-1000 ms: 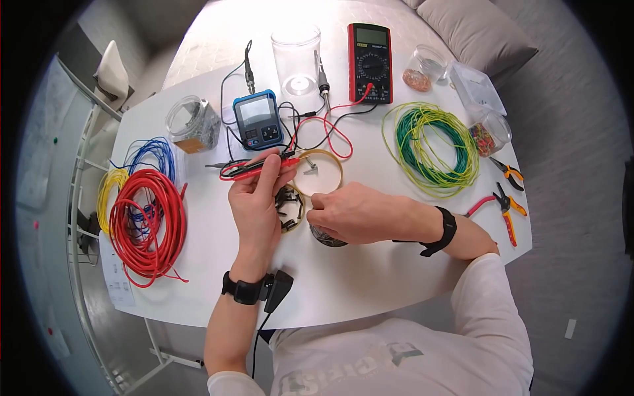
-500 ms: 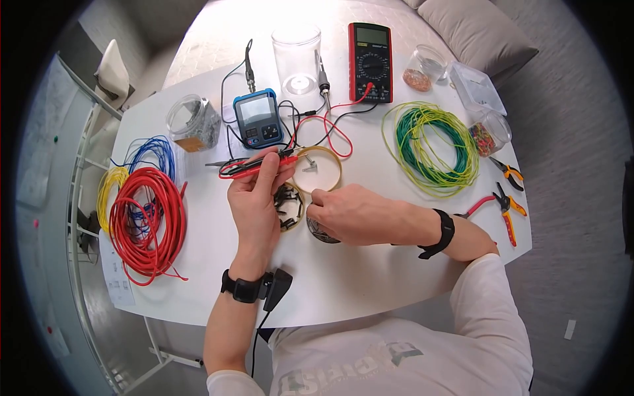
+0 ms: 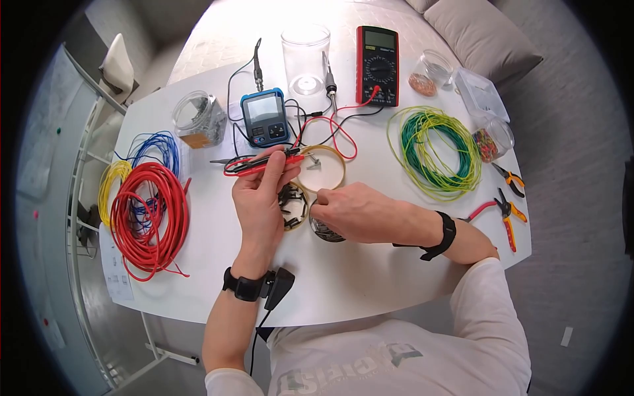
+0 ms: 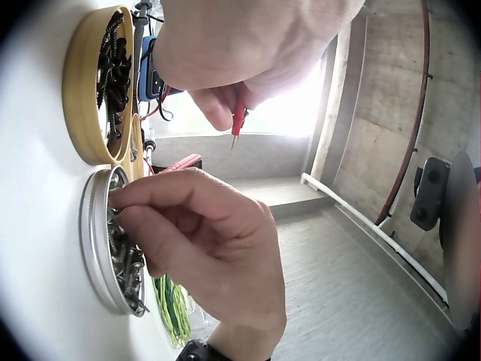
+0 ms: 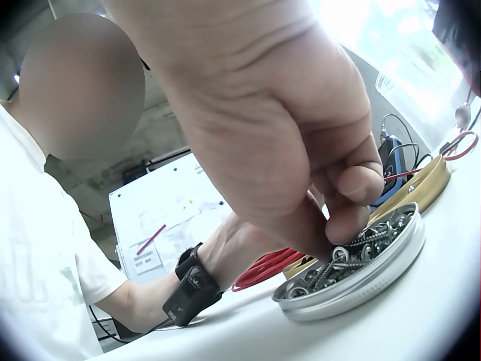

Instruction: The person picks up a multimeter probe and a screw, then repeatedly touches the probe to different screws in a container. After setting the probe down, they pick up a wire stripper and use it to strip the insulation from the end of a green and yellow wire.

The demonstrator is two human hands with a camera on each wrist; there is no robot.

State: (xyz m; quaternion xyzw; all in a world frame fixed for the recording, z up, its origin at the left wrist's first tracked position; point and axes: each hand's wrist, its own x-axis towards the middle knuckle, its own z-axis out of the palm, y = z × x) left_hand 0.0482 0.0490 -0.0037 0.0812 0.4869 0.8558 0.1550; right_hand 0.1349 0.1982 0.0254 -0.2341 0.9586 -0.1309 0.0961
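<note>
In the head view, my left hand [image 3: 259, 208] holds red and black test probes [image 3: 264, 163] between thumb and fingers, raised over the table. A red probe tip [image 4: 239, 120] sticks out below that hand in the left wrist view. My right hand [image 3: 360, 214] reaches into a round silver tin of screws [image 5: 361, 289], thumb and forefinger close together, fingertips right at the screws [image 5: 353, 259]. Whether they pinch one I cannot tell. Beside it stands a yellow tin with black screws [image 4: 83, 90]. Behind lies another yellow-rimmed tin [image 3: 343, 173] with a few small metal pieces.
Behind the hands stand a blue handheld oscilloscope [image 3: 264, 115], a clear jar [image 3: 306, 56] and a red multimeter [image 3: 378, 66]. Coiled red wire [image 3: 148, 224] lies left, green and yellow wire [image 3: 439, 155] right. Pliers [image 3: 510, 178] and wire strippers [image 3: 507, 214] sit near the right edge.
The head view has shifted slightly, so the table's things appear a little further right. Both hands stay nearly in place, the right one still at the silver tin.
</note>
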